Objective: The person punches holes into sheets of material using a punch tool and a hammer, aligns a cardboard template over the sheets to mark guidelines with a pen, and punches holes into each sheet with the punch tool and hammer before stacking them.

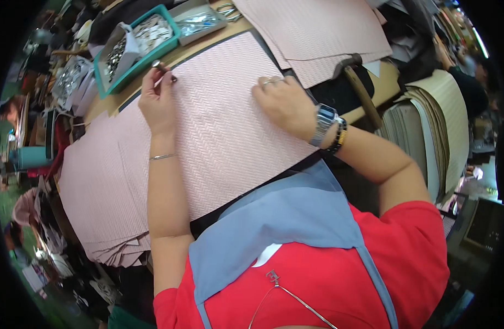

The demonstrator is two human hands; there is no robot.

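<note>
A pink sheet [221, 120] with a woven, herringbone-like texture lies flat in front of me. My left hand [157, 104] is raised over its far left edge, thumb and fingers pinched on a small shiny metal piece [158, 66], whose exact kind is unclear. On the right part of the sheet rests my right hand [285, 104], its fingers curled and pressed together. Its fingertips are turned down, so anything under them is hidden. Beyond my left hand stands a teal tray [101, 82] of small metal and pale pieces.
A hammer [359, 90] lies right of my right hand. More pink sheets are stacked at the left [95, 186] and far right [323, 33]. A grey box [200, 24] of plastic bags and scissors [228, 11] sit at the back. Cream sheets [444, 109] stand at the right.
</note>
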